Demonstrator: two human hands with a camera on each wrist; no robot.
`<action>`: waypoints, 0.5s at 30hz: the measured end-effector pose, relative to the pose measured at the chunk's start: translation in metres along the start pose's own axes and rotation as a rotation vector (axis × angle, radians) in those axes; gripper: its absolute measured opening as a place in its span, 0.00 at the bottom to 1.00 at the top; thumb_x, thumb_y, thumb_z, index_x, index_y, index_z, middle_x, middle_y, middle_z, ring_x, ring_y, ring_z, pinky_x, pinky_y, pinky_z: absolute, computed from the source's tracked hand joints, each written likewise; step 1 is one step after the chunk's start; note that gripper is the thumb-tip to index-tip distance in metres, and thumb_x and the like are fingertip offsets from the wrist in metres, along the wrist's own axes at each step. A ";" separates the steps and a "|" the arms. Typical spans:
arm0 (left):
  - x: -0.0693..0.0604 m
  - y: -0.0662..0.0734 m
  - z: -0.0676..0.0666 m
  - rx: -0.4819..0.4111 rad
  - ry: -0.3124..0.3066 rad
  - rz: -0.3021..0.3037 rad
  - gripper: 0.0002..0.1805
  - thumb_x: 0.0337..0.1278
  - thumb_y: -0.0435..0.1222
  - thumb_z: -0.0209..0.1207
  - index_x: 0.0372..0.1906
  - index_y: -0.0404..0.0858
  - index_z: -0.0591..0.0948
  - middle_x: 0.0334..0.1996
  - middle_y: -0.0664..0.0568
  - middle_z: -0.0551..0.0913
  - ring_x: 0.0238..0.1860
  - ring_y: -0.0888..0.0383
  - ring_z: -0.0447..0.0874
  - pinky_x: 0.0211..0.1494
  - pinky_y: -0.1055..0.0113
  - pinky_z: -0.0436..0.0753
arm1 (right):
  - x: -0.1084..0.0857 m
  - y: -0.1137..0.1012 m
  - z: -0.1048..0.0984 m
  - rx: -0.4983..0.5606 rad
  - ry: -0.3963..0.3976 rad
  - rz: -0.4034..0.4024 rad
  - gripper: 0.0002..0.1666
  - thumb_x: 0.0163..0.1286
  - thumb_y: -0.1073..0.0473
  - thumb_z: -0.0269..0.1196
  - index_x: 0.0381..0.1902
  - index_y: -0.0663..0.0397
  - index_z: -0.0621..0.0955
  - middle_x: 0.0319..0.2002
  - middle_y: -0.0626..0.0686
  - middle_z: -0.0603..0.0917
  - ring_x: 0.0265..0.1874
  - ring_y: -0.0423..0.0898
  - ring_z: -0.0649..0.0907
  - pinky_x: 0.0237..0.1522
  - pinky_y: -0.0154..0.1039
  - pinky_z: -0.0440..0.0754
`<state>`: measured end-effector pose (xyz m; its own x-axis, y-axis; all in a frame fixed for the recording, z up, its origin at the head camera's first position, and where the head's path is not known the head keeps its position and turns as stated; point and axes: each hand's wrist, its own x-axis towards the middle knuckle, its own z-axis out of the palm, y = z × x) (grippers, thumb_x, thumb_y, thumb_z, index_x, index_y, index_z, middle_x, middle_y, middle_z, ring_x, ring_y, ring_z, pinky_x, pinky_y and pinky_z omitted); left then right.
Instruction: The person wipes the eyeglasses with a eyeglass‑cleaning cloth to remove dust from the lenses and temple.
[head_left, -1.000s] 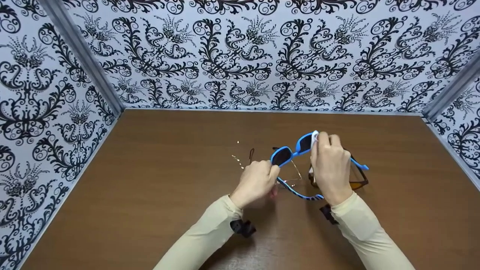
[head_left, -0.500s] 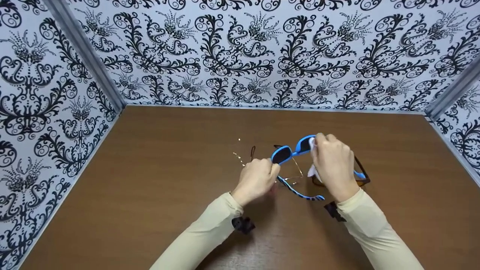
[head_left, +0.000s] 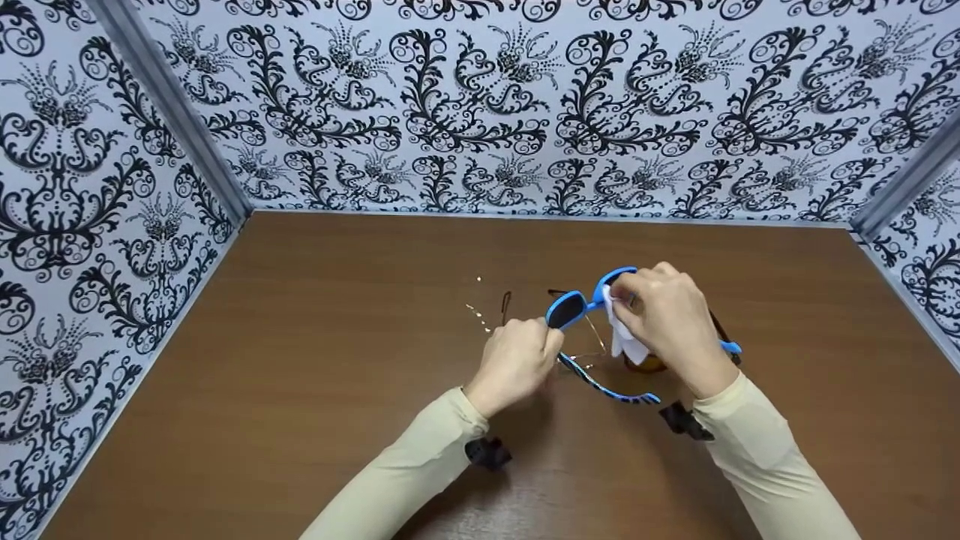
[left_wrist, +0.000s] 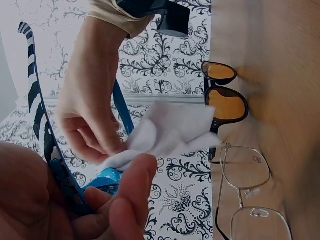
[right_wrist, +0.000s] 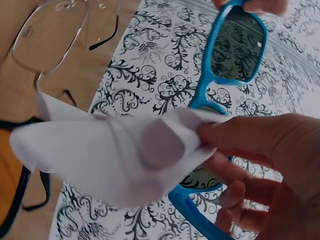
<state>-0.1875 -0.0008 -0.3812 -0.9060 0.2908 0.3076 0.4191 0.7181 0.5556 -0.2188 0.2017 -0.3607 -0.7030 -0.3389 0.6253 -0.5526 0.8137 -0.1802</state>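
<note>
Blue-framed sunglasses (head_left: 566,310) with dark lenses are held up above the table, their temples spread. My left hand (head_left: 517,364) grips them at the left end of the frame, by the hinge; the left temple (left_wrist: 40,110) has black-and-white stripes. With thumb and forefinger my right hand (head_left: 671,322) pinches a white cloth (right_wrist: 115,155) at the other lens. Most of the cloth hangs loose below the fingers, and cloth and fingers hide much of that lens (right_wrist: 202,177).
Under the hands, on the brown table (head_left: 337,337), lie glasses with orange lenses and a dark frame (left_wrist: 227,105) and thin metal-framed glasses (left_wrist: 245,170). A gold beaded chain (head_left: 477,315) lies to the left. Patterned walls (head_left: 480,112) stand at the back and sides.
The right hand has turned and its fingertips have shifted left across the lens. More of the white cloth now hangs in sight. The left hand stays on the frame, nearly still.
</note>
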 end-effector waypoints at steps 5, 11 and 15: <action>-0.002 0.002 0.000 0.011 0.001 0.000 0.18 0.58 0.34 0.48 0.14 0.44 0.61 0.12 0.61 0.56 0.13 0.62 0.58 0.14 0.69 0.59 | -0.001 0.001 0.002 -0.038 0.107 0.101 0.04 0.53 0.70 0.65 0.26 0.62 0.79 0.23 0.58 0.79 0.26 0.57 0.75 0.26 0.51 0.75; -0.002 0.004 0.002 -0.003 -0.007 -0.016 0.17 0.58 0.34 0.48 0.15 0.44 0.61 0.12 0.61 0.57 0.13 0.62 0.58 0.14 0.70 0.59 | 0.002 0.002 0.005 0.086 0.210 0.068 0.04 0.56 0.71 0.66 0.30 0.64 0.81 0.28 0.59 0.81 0.31 0.56 0.78 0.33 0.52 0.78; -0.001 0.002 0.003 -0.031 -0.001 -0.014 0.18 0.59 0.33 0.48 0.15 0.44 0.61 0.12 0.61 0.57 0.14 0.63 0.57 0.16 0.71 0.58 | 0.002 0.001 0.004 0.104 0.134 -0.042 0.06 0.54 0.71 0.69 0.30 0.61 0.82 0.27 0.56 0.82 0.30 0.54 0.78 0.33 0.49 0.76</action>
<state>-0.1862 0.0022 -0.3823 -0.9120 0.2813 0.2984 0.4076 0.7024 0.5835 -0.2224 0.2002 -0.3628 -0.6164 -0.2999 0.7280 -0.6283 0.7446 -0.2253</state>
